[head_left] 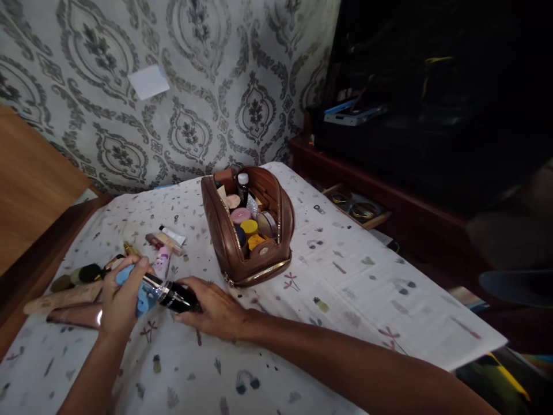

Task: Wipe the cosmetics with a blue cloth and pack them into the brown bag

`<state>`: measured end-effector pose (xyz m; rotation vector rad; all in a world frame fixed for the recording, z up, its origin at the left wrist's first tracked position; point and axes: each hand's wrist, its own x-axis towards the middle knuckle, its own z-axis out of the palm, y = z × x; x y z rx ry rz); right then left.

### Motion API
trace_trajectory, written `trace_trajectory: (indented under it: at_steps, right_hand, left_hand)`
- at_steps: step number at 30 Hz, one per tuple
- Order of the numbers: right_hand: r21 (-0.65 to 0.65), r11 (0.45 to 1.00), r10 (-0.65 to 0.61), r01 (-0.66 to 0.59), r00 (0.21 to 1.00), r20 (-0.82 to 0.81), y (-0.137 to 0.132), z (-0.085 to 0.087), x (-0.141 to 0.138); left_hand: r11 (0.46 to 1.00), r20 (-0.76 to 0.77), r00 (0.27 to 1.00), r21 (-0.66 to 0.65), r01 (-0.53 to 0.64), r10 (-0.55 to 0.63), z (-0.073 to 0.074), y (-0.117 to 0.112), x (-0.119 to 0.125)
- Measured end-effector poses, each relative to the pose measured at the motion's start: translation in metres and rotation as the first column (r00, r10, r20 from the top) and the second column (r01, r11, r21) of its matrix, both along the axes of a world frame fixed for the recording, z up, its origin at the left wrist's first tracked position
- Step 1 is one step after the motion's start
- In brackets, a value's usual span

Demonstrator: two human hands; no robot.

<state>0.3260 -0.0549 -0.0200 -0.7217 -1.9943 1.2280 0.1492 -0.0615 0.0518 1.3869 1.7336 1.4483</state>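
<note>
Snugly curled, right hand (pixel 218 311) round black bottle (pixel 178 295)

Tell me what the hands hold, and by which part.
The right hand grips a black cylindrical container by its right end. The left hand holds a blue cloth near the other end; whether it also grips the container cannot be told.

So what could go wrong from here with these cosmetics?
The black container, gripped by the right hand, might slip and knock the pink item lying close by. The left hand holds a blue cloth, which might snag. The brown bag stands unzipped nearby; a bump could spill its jars.
</note>
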Motion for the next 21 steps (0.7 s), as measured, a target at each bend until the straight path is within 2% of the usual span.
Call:
trace_trajectory:
  at_steps: [3,7,9,11,14,17,21]
  right_hand:
    - [-0.084,0.996,0.0,0.002,1.0,0.017,-0.001,0.003,0.002]
    - [-0.206,0.976,0.049,-0.068,0.994,-0.097,0.001,0.001,0.0]
    - [-0.346,0.921,0.109,-0.181,0.97,-0.219,0.002,-0.002,-0.002]
    - [-0.467,0.826,0.158,-0.316,0.925,-0.345,0.004,-0.004,-0.004]
    - [-0.543,0.726,0.176,-0.423,0.877,-0.447,0.006,-0.003,-0.005]
    - [-0.572,0.682,0.166,-0.455,0.859,-0.484,0.009,-0.002,-0.005]
    - [-0.577,0.674,0.149,-0.461,0.85,-0.505,0.009,-0.001,-0.006]
  left_hand:
    - [0.999,0.103,0.994,-0.012,0.031,-0.03,-0.002,0.0,0.002]
    - [0.998,-0.014,0.999,0.057,0.03,-0.029,-0.007,0.0,-0.003]
    - [0.998,-0.026,0.999,0.061,0.021,-0.019,-0.009,0.001,-0.006]
    - [0.998,0.005,1.0,0.063,0.008,-0.008,-0.011,0.002,-0.007]
    - [0.994,0.048,0.999,0.107,-0.014,0.009,-0.015,0.004,-0.005]
    - [0.99,0.096,0.995,0.138,0.003,-0.016,-0.018,0.007,-0.002]
    - [0.993,0.186,0.982,0.117,0.022,-0.043,-0.018,0.007,0.002]
